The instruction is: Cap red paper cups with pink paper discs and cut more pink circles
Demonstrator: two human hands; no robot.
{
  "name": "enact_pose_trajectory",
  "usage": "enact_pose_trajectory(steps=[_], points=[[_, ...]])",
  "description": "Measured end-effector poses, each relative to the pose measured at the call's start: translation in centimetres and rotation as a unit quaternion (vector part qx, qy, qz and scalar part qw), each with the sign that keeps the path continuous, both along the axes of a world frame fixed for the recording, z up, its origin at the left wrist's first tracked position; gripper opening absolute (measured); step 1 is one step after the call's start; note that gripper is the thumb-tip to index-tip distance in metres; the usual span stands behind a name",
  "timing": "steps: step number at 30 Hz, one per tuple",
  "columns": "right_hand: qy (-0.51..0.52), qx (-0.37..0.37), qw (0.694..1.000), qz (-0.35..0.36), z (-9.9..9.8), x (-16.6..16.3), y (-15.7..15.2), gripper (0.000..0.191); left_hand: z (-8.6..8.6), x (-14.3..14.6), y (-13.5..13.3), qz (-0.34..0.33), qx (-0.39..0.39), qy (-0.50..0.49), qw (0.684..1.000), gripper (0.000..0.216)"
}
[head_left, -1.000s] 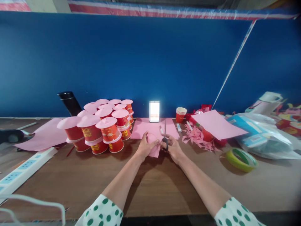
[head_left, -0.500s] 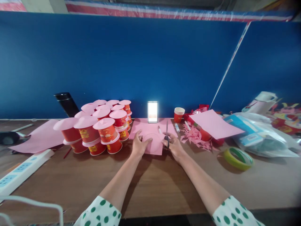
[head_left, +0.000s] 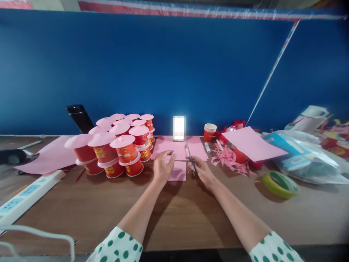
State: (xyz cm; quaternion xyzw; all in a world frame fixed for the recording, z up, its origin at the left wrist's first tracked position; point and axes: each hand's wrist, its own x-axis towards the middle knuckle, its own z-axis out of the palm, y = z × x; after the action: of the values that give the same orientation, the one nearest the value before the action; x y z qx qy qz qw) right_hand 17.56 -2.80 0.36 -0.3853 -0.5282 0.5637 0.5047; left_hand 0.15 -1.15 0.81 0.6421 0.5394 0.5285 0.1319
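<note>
Seemingly we're cutting: right hand [head_left: 204, 173] clamped on scissors [head_left: 193, 165], left hand [head_left: 162, 169] with fingers apart; the paper [head_left: 179, 171] next needs gripping.

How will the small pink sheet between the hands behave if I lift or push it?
The sheet will probably be light and flop at a corner, since it looks paper-thin. Pushed along the table, it seems likelier to slide than roll, having a flat shape. Squeezed from the edges, it may buckle, as no fold or backing shows.
</note>
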Motion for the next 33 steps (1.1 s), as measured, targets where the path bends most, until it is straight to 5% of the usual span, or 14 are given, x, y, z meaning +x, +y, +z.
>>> enact_pose_trajectory(steps=[4, 15, 25, 28, 30, 33], points=[[-0.034, 0.031, 0.998, 0.046, -1.0, -0.5, 0.0, 0.045, 0.3, 0.4, -0.2, -0.025, 0.007, -0.083, 0.996, 0.027], [-0.107, 0.073, 0.988, 0.084, -2.0, -0.4, 0.3, 0.041, -0.2, 0.4, 0.3, -0.029, -0.006, -0.095, 0.995, 0.016], [-0.061, 0.032, 0.995, 0.065, -1.9, -0.5, 0.3, 0.041, -0.1, 0.4, 0.3, -0.029, 0.027, -0.105, 0.994, 0.013], [-0.003, 0.001, 1.0, 0.023, -1.0, -0.1, 0.5, 0.041, 0.7, 0.6, -0.7, -0.118, 0.043, -0.068, 0.99, 0.011], [0.038, -0.013, 0.999, -0.02, -0.6, 0.4, 0.8, 0.042, 1.5, 0.6, -1.7, -0.246, -0.047, -0.032, 0.968, 0.017], [0.066, -0.022, 0.994, -0.088, -0.3, 1.2, 1.6, 0.042, 2.2, 0.6, -2.9, -0.486, -0.274, 0.037, 0.829, 0.021]])
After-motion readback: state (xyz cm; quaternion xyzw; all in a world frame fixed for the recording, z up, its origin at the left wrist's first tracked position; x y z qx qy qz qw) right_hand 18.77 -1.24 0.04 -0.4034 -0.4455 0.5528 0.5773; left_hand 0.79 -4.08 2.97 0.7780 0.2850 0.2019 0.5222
